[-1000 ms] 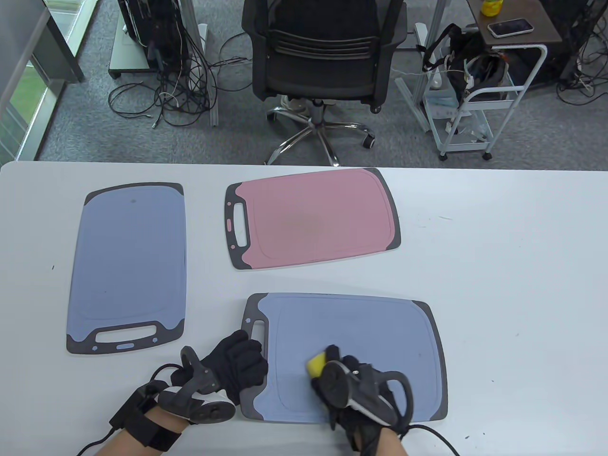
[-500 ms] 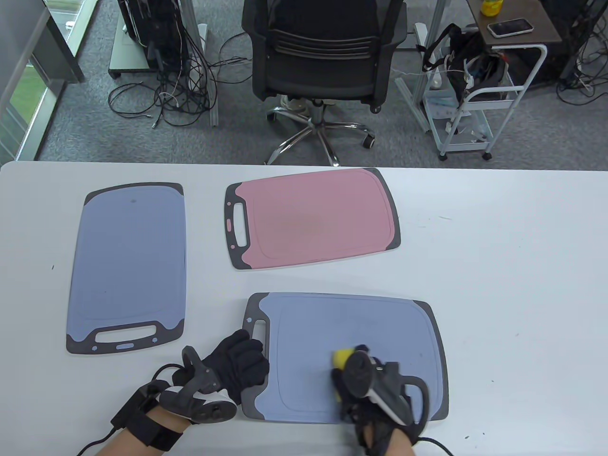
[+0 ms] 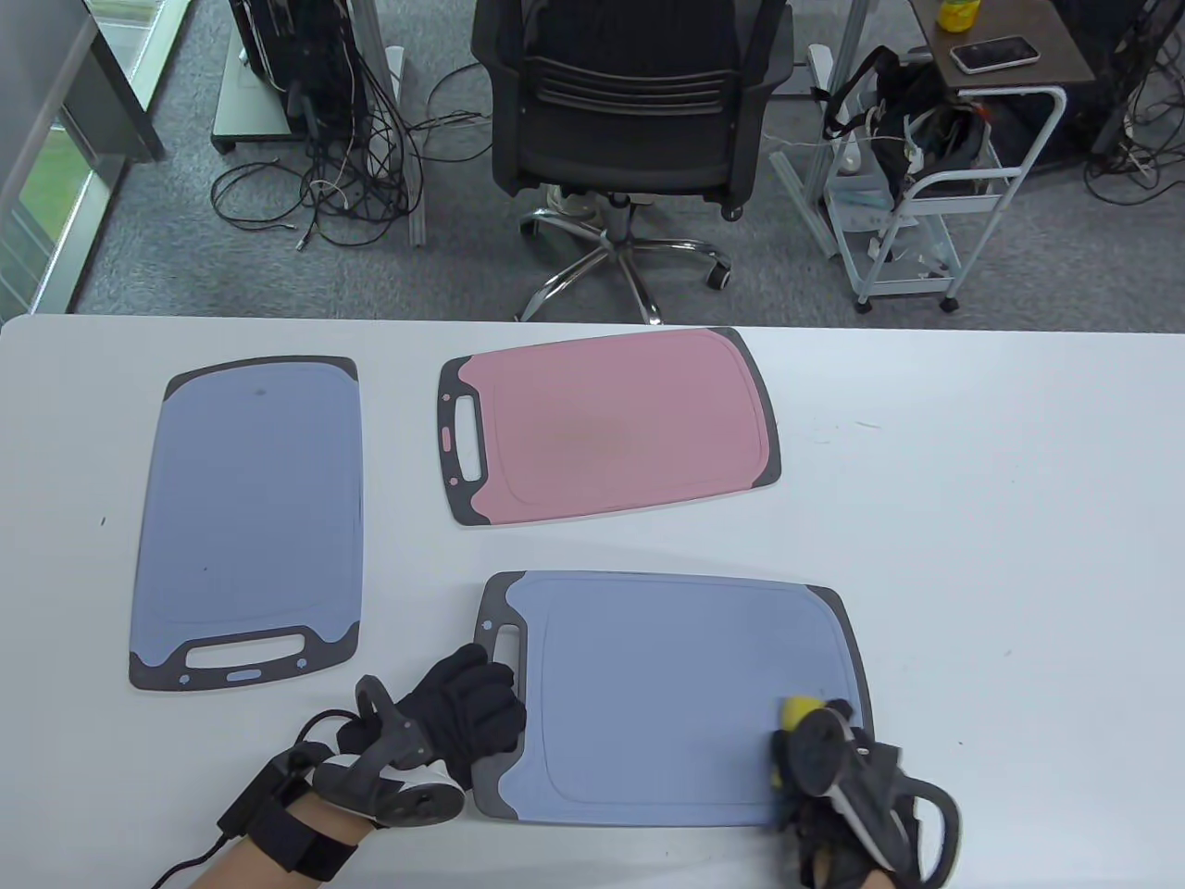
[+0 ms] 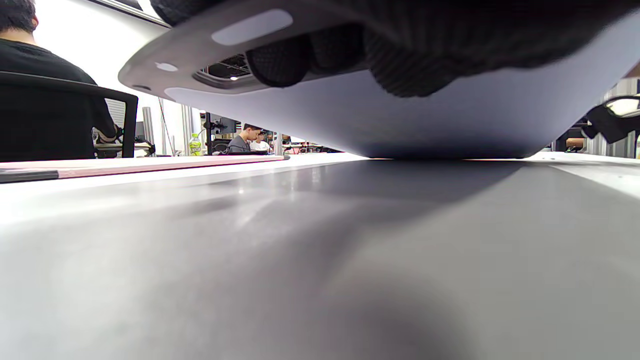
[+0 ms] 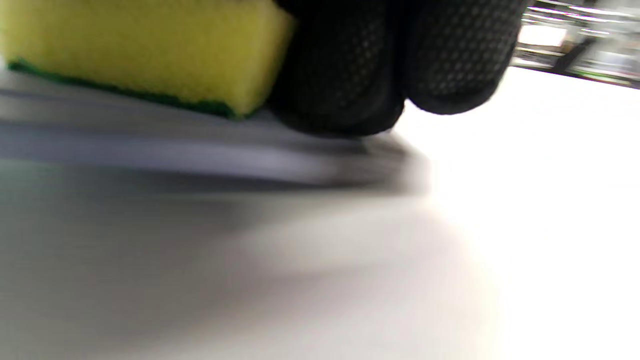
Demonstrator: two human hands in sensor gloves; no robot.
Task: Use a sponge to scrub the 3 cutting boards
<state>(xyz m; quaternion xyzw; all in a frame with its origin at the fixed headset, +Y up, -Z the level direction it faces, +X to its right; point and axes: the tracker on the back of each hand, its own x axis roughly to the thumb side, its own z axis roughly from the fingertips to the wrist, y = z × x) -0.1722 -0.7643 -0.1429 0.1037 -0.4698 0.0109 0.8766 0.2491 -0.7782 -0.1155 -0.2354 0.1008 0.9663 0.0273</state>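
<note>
The sponge (image 3: 796, 711) has travelled from the middle of the near blue board (image 3: 676, 685) to its right edge within the last second, so a full stroke is done; the other two boards look untouched. The right hand (image 3: 833, 769) curls round the sponge, pressing its green face down. The left hand (image 3: 463, 713) grips the handle end, which looks lifted off the table (image 3: 1000, 519).

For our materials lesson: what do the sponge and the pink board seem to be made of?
Sponge: likely soft foam, matte yellow with a thin green scrubbing layer beneath. Pink board: probably plastic, matte, thin and flat, with dark grey edging.
</note>
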